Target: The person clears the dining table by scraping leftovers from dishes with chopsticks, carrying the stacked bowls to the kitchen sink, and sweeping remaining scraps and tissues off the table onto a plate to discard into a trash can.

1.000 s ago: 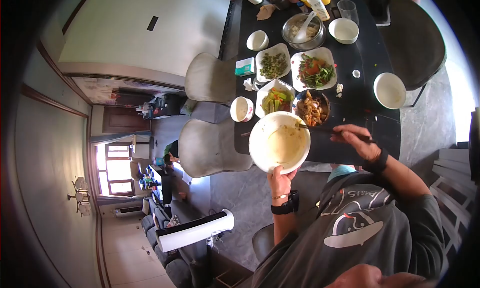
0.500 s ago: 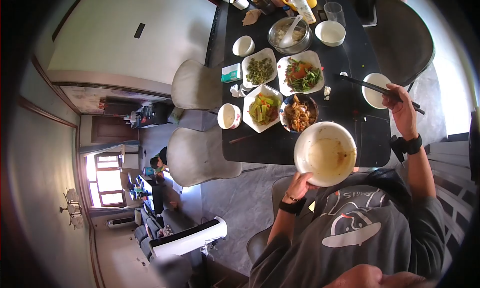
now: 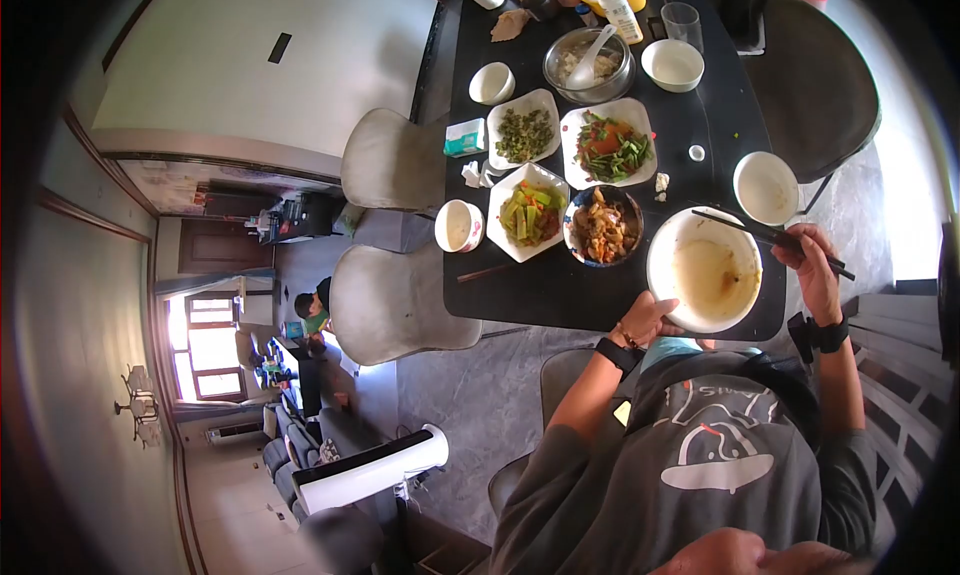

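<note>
My left hand grips the near-left rim of a large white bowl. Inside, the bowl is tilted toward me and shows brownish residue. My right hand is closed around a pair of dark chopsticks, whose tips reach over the bowl's far rim. Beyond that hand stands a smaller white bowl. Just left of the large bowl is a patterned bowl of cooked meat, beside a white dish of green vegetables.
Further back on the dark table are two more vegetable dishes, a steel pot with a white spoon, a white bowl, a glass and bottles. Grey chairs line the left side. Another person is in the far room.
The large bowl in my left hand has moved right and farther over the table. My right hand has lowered the chopsticks from over the smaller bowl to the large bowl's rim.
</note>
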The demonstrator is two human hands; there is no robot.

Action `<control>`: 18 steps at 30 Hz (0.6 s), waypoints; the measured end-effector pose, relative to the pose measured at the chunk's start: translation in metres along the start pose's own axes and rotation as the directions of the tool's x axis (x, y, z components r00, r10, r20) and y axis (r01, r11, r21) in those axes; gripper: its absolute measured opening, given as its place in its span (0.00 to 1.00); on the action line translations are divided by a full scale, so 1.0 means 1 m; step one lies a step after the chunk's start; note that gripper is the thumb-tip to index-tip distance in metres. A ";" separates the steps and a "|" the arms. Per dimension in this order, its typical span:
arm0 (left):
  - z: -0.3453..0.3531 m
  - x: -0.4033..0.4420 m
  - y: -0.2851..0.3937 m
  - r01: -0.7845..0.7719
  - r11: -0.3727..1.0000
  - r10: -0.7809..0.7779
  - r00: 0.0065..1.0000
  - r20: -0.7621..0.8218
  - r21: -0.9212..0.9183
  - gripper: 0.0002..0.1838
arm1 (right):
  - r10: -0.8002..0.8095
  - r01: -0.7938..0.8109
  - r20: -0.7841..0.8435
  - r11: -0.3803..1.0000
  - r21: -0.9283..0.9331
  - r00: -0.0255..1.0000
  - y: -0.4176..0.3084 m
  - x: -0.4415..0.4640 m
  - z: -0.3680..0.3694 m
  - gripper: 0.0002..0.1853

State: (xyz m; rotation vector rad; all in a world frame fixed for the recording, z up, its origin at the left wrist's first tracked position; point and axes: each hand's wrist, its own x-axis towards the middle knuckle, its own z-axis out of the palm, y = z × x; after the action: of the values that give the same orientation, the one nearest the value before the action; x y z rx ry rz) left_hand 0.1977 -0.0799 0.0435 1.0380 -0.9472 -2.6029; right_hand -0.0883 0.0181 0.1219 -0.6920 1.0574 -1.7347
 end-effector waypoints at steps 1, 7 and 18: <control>-0.001 0.002 0.000 -0.001 1.000 0.001 1.000 -0.001 0.000 0.25 | 0.001 -0.001 0.001 1.000 0.000 1.000 0.002 0.000 0.001 0.12; 0.000 0.003 0.009 -0.014 0.991 0.026 0.995 -0.092 0.133 0.22 | 0.045 -0.046 0.035 0.998 0.042 0.998 0.007 0.004 0.015 0.12; -0.123 -0.065 0.174 -0.095 0.890 0.327 0.813 -0.481 0.445 0.18 | 0.076 -0.073 -0.065 0.996 0.041 0.995 0.015 0.018 0.027 0.12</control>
State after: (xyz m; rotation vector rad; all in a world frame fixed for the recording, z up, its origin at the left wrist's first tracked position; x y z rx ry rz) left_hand 0.3175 -0.2509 0.1200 1.5511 -1.3657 -1.7857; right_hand -0.0663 -0.0100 0.1212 -0.5671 1.0784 -1.7193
